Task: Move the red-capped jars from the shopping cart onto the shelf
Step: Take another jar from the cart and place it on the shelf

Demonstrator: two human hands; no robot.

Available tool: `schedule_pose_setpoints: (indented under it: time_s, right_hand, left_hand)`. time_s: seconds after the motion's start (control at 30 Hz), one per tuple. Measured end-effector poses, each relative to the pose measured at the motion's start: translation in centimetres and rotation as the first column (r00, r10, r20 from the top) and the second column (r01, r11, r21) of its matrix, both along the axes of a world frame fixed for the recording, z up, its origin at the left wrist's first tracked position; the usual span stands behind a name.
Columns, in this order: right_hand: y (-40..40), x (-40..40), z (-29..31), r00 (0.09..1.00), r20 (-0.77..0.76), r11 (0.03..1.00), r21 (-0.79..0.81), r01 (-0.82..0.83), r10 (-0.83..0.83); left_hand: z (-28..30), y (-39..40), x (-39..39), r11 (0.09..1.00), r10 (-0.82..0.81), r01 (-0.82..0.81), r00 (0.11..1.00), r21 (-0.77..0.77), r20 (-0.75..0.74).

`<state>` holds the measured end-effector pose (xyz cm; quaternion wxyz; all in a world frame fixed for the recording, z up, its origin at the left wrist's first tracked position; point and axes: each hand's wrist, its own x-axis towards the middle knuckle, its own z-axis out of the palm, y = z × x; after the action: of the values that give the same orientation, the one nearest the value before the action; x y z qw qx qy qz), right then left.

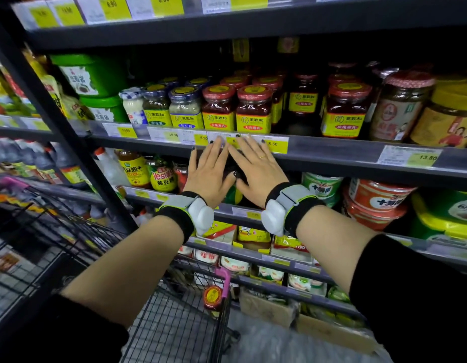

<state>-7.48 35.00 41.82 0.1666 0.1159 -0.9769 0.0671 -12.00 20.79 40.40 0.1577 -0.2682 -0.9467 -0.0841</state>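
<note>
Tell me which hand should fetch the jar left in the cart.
Probably left. The left hand is open and on the cart's side; the jar sits below it. The right hand, also open, is farther over.

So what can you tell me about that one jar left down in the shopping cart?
The jar stands upright in the far corner of the shopping cart, against its black wire wall and beside a pink corner piece. Seen from above, it shows a red cap with a round yellow sticker; the body below is mostly hidden. Neither hand touches it.
</note>
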Motion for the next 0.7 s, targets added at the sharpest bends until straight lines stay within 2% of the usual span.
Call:
schedule_pose_setpoints:
  time_s: [0.23,0.7]
  right_hand:
    - [-1.0,-0.4,-2.0,0.993,0.096,0.993,0.084,-0.082,0.074]
    - [-5.0,-1.1,-9.8,0.918,0.364,0.986,-0.006,-0.169,0.16]
  left_hand:
    - [-2.9,-2.1,1.0,0.998,0.067,-0.066,0.995,-0.008,0.08]
    - [-9.9,-6.6,2.2,0.976,0.189,-0.145,0.937,-0.163,0.295]
